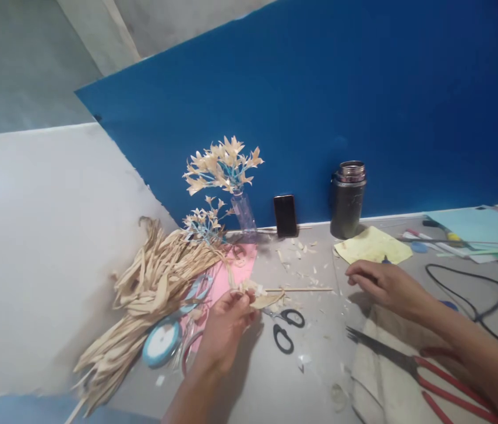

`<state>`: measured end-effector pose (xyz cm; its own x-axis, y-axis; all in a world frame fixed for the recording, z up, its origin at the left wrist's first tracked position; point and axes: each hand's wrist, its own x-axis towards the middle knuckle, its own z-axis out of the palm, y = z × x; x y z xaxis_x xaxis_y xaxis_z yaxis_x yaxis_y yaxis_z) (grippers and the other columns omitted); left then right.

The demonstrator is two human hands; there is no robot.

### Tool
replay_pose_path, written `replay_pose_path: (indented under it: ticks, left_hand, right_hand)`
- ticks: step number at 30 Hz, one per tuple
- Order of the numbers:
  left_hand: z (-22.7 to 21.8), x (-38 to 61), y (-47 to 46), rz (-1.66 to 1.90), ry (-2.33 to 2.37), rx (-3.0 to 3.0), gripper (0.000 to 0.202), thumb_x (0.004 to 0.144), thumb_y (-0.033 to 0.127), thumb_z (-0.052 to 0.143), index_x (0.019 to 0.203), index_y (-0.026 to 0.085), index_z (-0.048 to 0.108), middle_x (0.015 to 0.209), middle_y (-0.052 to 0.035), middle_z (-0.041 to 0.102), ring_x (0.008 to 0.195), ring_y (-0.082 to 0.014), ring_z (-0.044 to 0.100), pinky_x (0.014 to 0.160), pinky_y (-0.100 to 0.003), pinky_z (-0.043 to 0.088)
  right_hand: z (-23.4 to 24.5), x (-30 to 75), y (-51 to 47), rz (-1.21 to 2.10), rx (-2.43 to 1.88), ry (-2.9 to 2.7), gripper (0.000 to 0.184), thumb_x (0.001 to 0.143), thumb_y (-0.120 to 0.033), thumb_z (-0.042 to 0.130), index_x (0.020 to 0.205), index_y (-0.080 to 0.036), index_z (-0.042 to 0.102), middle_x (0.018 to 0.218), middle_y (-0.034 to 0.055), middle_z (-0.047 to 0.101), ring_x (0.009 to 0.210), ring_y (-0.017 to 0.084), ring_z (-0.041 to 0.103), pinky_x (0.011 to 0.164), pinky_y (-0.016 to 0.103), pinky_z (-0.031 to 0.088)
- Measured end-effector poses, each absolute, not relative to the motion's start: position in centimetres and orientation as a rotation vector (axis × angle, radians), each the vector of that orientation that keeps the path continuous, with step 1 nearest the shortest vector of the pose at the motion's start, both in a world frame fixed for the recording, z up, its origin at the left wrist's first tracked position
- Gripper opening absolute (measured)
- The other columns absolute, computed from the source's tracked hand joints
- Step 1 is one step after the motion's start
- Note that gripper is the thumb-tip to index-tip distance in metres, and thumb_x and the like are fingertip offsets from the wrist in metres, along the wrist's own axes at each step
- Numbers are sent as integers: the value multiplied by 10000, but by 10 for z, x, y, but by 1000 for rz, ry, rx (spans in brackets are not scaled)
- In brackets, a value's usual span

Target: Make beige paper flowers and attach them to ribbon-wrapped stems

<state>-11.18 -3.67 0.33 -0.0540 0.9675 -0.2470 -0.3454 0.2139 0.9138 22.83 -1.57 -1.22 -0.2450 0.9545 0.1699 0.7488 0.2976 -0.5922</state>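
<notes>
Head view.
Left hand (226, 327): fingers drawn together in a pinch, gripping a pale husk piece (249, 288); a longer curled husk strip (267, 301) extends just right of the fingertips.
Right hand (381, 285): fingers loosely curled, above the table (311, 383); whether they enclose anything cannot be told.
Black-handled scissors (292, 318), one pair: just right of the left fingers, handles apart.
Thin stick (306, 289), one: lying between the two hands, nearer the left fingers.
Pink sheet (245, 265): behind and left of the left fingers.
Dried husk bundle (156, 277), large: left of the left fingers.
Ribbon spool (162, 343), light blue with white face: left of the left hand.
Clear vase (243, 215), tilted, with husk flowers (226, 162) on blue stems: beyond the left fingers.
Smartphone (285, 216), upright against a blue panel (319, 106): beyond and between both sets of fingers.
Dark flask (347, 203), mouth open: beyond the right fingers.
Yellow sheet (372, 244): just beyond the right fingers.
Red-handled shears (390, 356): nearer the viewer than the right fingers, blades parted slightly.
Black cable (496, 303), looped: right of the right fingers.
</notes>
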Motion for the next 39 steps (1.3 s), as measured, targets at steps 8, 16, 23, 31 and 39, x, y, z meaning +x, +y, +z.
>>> replay_pose_path:
  ticks: [8, 16, 23, 31, 39]
  left_hand:
    - [-22, -122, -24, 1291, 1172, 712, 341, 576, 296, 913, 750, 156, 655, 875, -53, 687, 848, -165, 651, 799, -277, 496]
    - [-15, -130, -31, 1367, 1105, 598, 368, 563, 276, 926, 764, 152, 644, 830, -24, 668, 718, -98, 606, 654, -194, 463]
    - [-8, -133, -50, 1325, 1120, 658, 425, 549, 378, 931, 742, 161, 621, 686, 5, 617, 628, -101, 549, 572, -202, 437]
    - [-11, -148, -69, 1311, 1194, 753, 445, 566, 448, 909, 718, 162, 604, 626, 19, 584, 554, -96, 512, 527, -217, 391]
    - [0, -116, -63, 1267, 1142, 793, 404, 578, 419, 890, 708, 162, 608, 665, 4, 592, 604, -112, 532, 570, -234, 429]
  right_hand:
    - [59, 205, -22, 706, -1468, -2320, 391, 995, -461, 387, 792, -235, 633, 749, 22, 698, 664, 192, 609, 617, 303, 387]
    - [31, 128, 49, 674, -1438, -2510, 38, 734, -222, 688, 759, -222, 716, 774, 70, 708, 673, 230, 621, 575, 315, 376]
    - [2, 44, 69, 615, -1294, -2542, 199, 611, -58, 801, 730, -189, 711, 884, 62, 688, 785, 231, 661, 655, 289, 473]
    - [18, 73, 88, 761, -1158, -2536, 108, 825, -248, 709, 787, -147, 709, 706, -6, 673, 654, 128, 597, 576, 222, 422]
    - [51, 70, 88, 680, -1340, -2213, 91, 787, -215, 716, 840, -142, 725, 851, 88, 747, 774, 209, 665, 640, 258, 459]
